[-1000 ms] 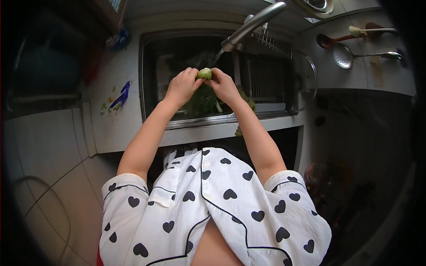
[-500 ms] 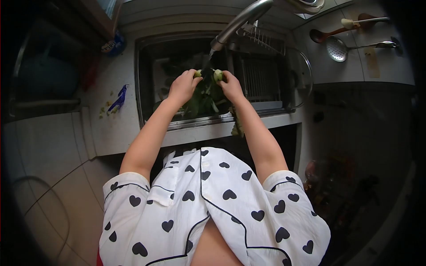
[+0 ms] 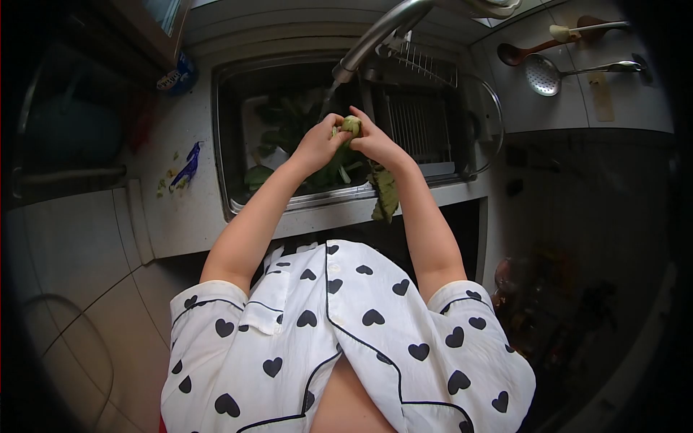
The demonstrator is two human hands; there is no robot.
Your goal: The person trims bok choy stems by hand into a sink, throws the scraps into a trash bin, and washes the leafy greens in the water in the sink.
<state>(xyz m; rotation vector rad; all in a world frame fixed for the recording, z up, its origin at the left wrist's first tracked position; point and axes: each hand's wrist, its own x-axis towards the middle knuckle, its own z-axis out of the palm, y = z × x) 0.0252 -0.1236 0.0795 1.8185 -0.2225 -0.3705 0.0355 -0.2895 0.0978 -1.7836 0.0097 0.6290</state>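
Over the sink (image 3: 219,144), my two hands meet near the running tap. My left hand (image 3: 317,146) is closed, its fingertips pinching at the pale stem end of a leafy green vegetable (image 3: 351,125). My right hand (image 3: 378,144) grips the same stem end from the other side, with one finger stretched up. Large dark green leaves (image 3: 278,115) lie in the basin under and behind my hands. A wilted leaf (image 3: 386,193) hangs over the sink's front edge beside my right forearm. Part of the held vegetable is hidden by my fingers.
A metal faucet (image 3: 361,47) runs water just beyond my hands. To the right stands a wire dish rack (image 3: 419,130). Left on the counter lie a blue wrapper (image 3: 189,166) and scraps; a blue container (image 3: 177,74) stands behind. A skimmer (image 3: 543,75) and ladles hang on the wall.
My hands, apart with a pale stem end in each, have come together at the stem. The leaf over the sink edge shows more fully now. The view has shifted slightly.
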